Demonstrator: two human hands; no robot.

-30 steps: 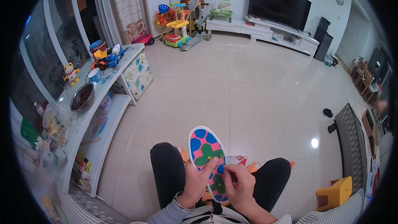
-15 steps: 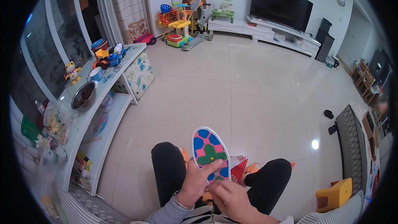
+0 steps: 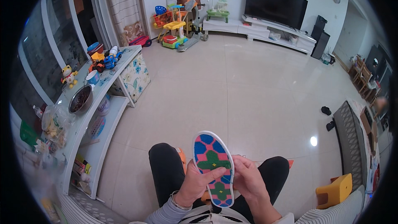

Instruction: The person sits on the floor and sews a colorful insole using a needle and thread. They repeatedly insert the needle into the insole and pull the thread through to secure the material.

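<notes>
An insole (image 3: 211, 153) with blue, pink and green stitching and a white rim stands tilted above my lap. My left hand (image 3: 197, 184) is closed round its left side, the thumb lying across the patterned face. Beside the insole's right edge is my right hand (image 3: 250, 176), its thumb and forefinger pressed together close to the rim. Whatever may be between those fingertips is too small to make out. Behind the insole are my knees in black trousers (image 3: 166, 170).
On the left, a white shelf table (image 3: 108, 84) bears a metal bowl (image 3: 81, 99), plastic bags and toys. A yellow stool (image 3: 335, 191) stands at the lower right, near a grey sofa side (image 3: 347, 135). Toy carts (image 3: 174, 27) and a television (image 3: 275, 4) are at the far wall.
My right hand has moved up from the insole's lower end to its right edge. More of the insole's lower part now shows. My left hand keeps its hold.
</notes>
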